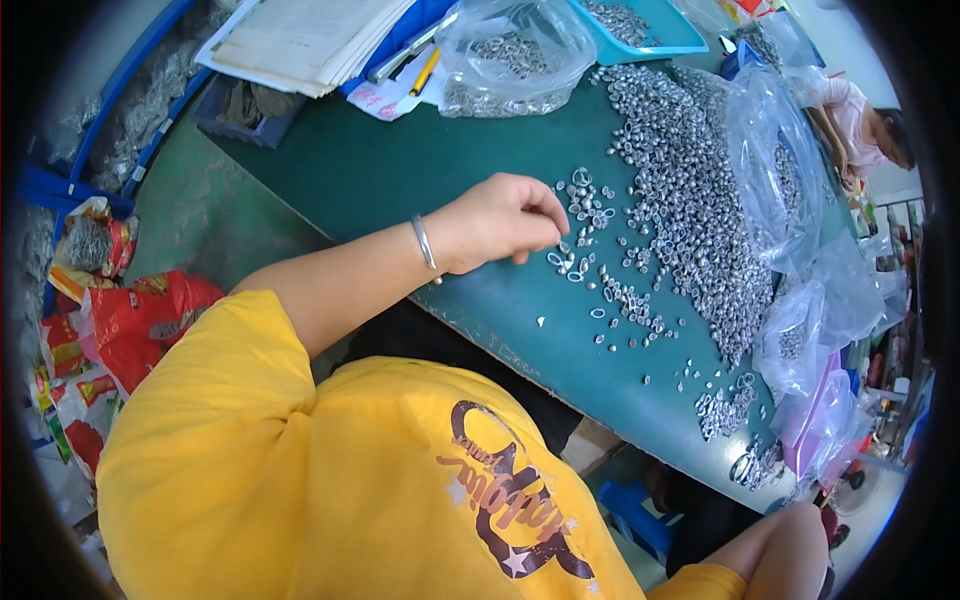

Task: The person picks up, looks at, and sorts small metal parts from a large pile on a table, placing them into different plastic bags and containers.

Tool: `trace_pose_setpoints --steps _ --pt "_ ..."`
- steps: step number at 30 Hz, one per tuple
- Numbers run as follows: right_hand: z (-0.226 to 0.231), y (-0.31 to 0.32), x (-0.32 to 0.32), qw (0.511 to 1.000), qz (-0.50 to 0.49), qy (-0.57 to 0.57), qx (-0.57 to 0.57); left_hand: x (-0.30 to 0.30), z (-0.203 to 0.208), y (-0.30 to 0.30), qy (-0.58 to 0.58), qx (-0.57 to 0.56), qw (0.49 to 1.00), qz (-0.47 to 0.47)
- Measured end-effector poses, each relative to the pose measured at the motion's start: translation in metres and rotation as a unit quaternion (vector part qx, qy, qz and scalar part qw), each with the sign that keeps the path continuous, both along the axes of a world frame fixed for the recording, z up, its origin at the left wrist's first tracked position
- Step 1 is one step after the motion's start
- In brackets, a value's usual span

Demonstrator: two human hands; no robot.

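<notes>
My left hand [497,222], with a silver bangle on its wrist, reaches over the dark green table [400,170]. Its fingers are curled, and thumb and forefinger pinch a small metal ring at the edge of a loose scatter of rings [590,250]. A large heap of the same small silver rings [690,200] lies just beyond the scatter. My right hand is out of view; only a bare arm shows at the lower right edge.
Clear plastic bags [785,200] holding more rings lie right of the heap, with another bag [510,55] at the far edge. A teal tray [650,30], papers [300,40] and a pencil sit at the back. Another person [865,125] works at the upper right. Red sacks [120,320] lie on the floor at left.
</notes>
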State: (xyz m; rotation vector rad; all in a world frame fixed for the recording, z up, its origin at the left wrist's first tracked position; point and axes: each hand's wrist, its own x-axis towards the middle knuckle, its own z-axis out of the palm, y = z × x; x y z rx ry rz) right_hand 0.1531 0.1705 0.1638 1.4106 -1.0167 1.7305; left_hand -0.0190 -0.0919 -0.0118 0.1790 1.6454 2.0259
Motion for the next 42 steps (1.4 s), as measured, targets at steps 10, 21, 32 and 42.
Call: trace_pose_setpoints --steps 10,21,32,42 --pt "-0.089 0.009 -0.105 0.944 -0.203 -0.235 -0.116 -0.01 -0.012 0.022 0.324 -0.217 0.921 -0.008" --pt "-0.161 -0.033 -0.152 0.813 -0.253 -0.497 0.167 -0.012 0.0 0.01 -0.083 0.211 0.97 -0.087" --pt "-0.168 -0.029 -0.16 0.78 -0.265 -0.544 0.157 -0.059 0.029 -0.007 0.003 -0.033 0.999 -0.023" --pt "-0.165 -0.044 -0.159 0.792 -0.297 -0.435 0.309 -0.054 0.0 0.004 0.417 -0.331 0.846 -0.025"
